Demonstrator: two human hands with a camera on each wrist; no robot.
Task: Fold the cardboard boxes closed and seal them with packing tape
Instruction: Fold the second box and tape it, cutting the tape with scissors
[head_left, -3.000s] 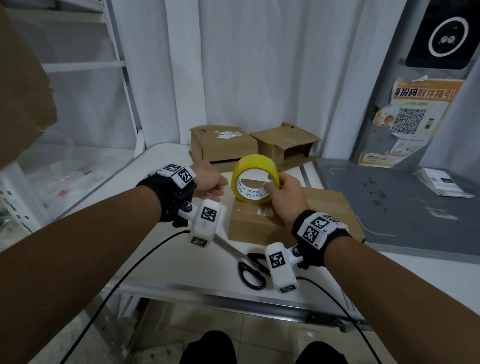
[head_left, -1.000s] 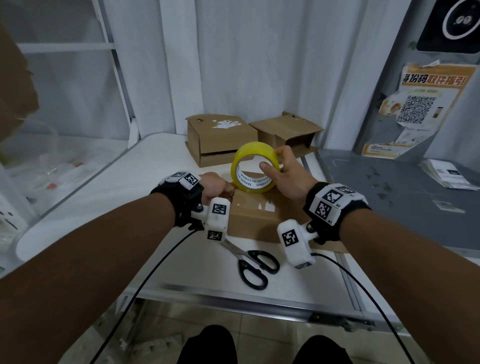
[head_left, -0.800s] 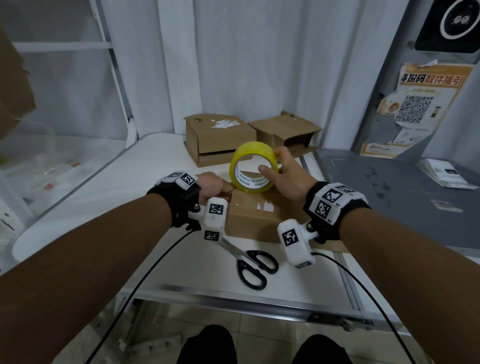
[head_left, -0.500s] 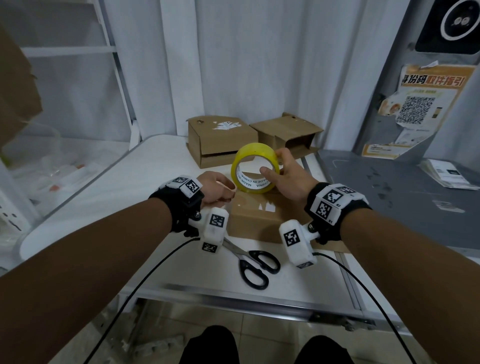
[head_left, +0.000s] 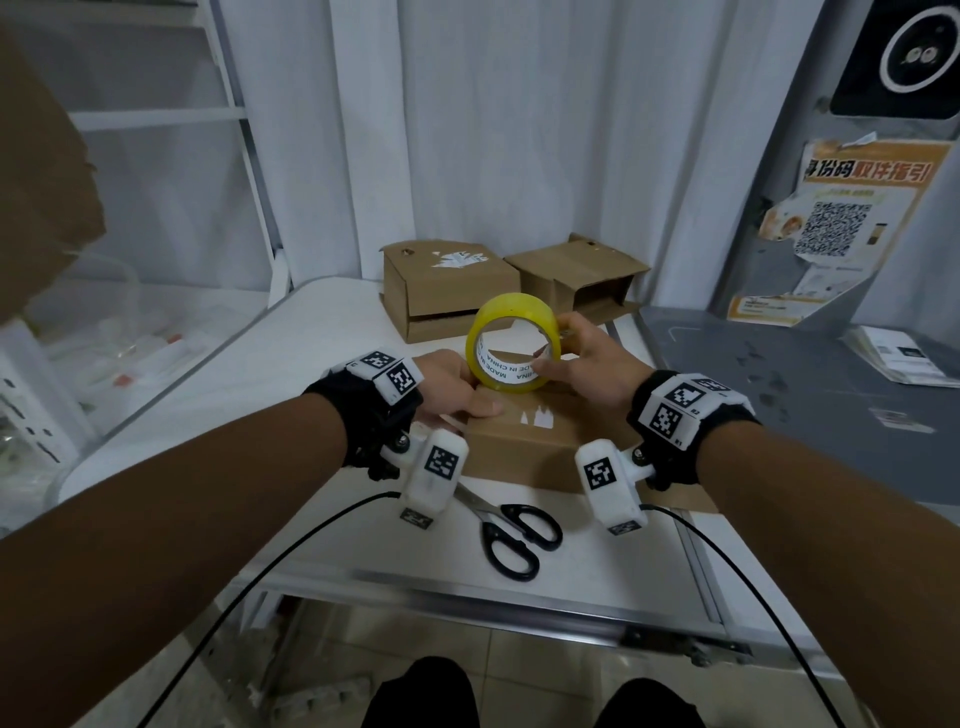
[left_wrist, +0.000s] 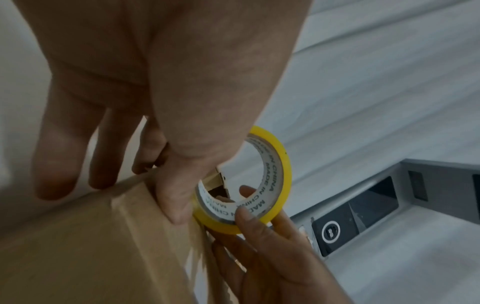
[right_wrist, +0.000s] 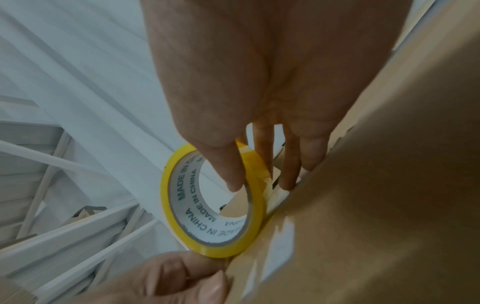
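Note:
A yellow roll of packing tape (head_left: 511, 340) stands on edge on top of a closed cardboard box (head_left: 524, 441) near the table's front. My right hand (head_left: 582, 364) grips the roll, thumb inside the white core and fingers over the outer rim (right_wrist: 166, 197). My left hand (head_left: 452, 389) is at the box's left top edge. Its thumb (left_wrist: 176, 205) lies on the box top (left_wrist: 78, 246) right beside the roll (left_wrist: 283, 174), and its fingers reach over the side. A shiny strip of tape runs from the roll along the box top (right_wrist: 376, 205) toward that thumb.
Black-handled scissors (head_left: 514, 535) lie on the white table (head_left: 311, 364) just in front of the box. Two more cardboard boxes (head_left: 449, 288) (head_left: 576, 280) with open flaps stand at the back by the curtain. A grey surface (head_left: 779, 405) adjoins on the right.
My left hand has moved right onto the box edge, and its thumb now lies flat on the box top. The roll stays in my right hand, slightly lower against the box.

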